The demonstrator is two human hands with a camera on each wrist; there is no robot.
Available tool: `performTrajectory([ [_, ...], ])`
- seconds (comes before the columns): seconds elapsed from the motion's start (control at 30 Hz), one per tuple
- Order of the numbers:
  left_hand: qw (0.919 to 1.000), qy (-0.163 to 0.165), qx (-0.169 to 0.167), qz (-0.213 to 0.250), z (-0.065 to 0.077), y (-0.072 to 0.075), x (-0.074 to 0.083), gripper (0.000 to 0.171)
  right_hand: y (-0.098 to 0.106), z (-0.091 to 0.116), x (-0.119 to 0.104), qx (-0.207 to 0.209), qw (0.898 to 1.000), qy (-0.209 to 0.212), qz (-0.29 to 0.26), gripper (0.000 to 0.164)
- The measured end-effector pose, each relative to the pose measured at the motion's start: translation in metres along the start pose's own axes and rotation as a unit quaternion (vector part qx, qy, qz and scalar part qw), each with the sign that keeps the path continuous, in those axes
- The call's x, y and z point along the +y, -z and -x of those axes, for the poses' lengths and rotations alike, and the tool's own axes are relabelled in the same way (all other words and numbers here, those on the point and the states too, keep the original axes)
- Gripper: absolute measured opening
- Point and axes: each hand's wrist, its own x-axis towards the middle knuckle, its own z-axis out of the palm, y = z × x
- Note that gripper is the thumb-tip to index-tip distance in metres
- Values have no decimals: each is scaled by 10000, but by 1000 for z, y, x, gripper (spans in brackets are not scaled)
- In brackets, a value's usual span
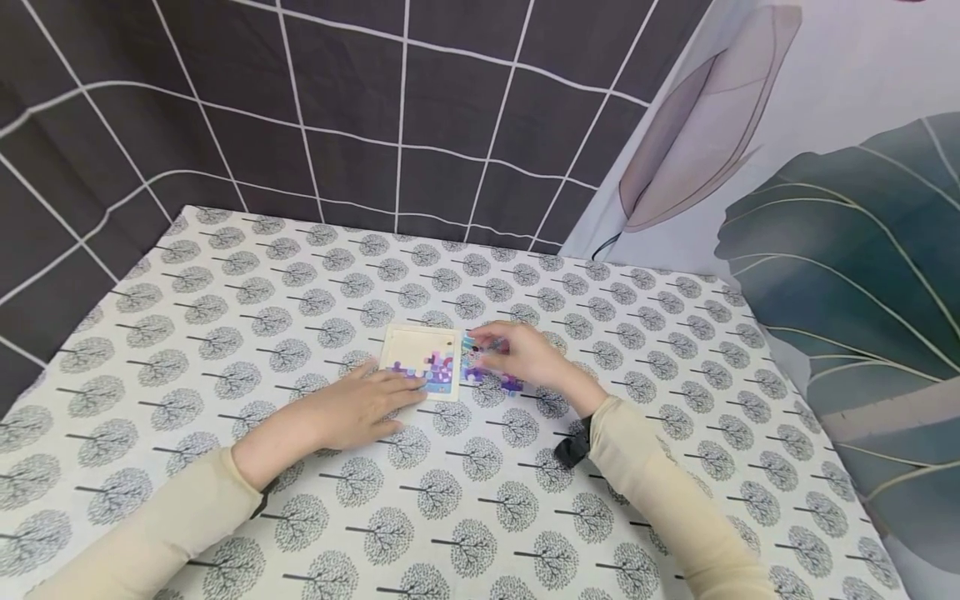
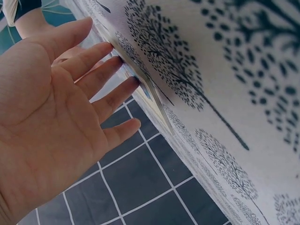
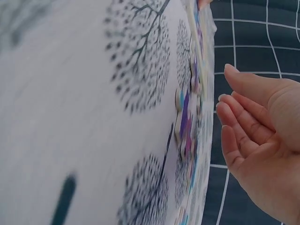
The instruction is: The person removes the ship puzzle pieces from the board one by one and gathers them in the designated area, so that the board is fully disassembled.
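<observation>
A small cream puzzle tray [image 1: 408,340] lies on the table, with joined purple, pink and blue jigsaw pieces [image 1: 444,379] along its near side and right. My left hand [image 1: 360,407] rests its straight, spread fingers on the tray's near left corner; in the left wrist view the fingertips meet the tray's edge [image 2: 157,101]. Just right of the tray, my right hand [image 1: 525,354] hovers over loose jigsaw pieces [image 1: 512,384] and partly hides them. Its fingers are loosely bent with the thumb apart, and the right wrist view shows nothing between them, above the pieces [image 3: 187,122].
A white cloth with a grey tree print [image 1: 472,546] covers the table. Behind the far edge hangs a dark curtain with a white grid [image 1: 345,92]. A leaf-patterned curtain [image 1: 862,250] hangs at the right. A dark band [image 1: 573,448] sits at the right wrist.
</observation>
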Motion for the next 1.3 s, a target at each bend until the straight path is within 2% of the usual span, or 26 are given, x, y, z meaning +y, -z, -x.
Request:
performTrajectory([
  [0.37,10000,-40,-79,11,0,0,-1,51,-12,-19,-9,-120,9999,-14,23,45],
  [0.6,9999,-50,-78,94,-2,0,0,50,-20,-30,-12,-533,9977,310,293,45],
  [0.8,9999,-40,-116,4,-1,0,0,50,-23,-32,-17,-589,9959,283,620,45],
  [1.3,9999,-44,-75,-69,0,-2,1,51,-24,-36,-30,-584,9949,-428,696,42],
])
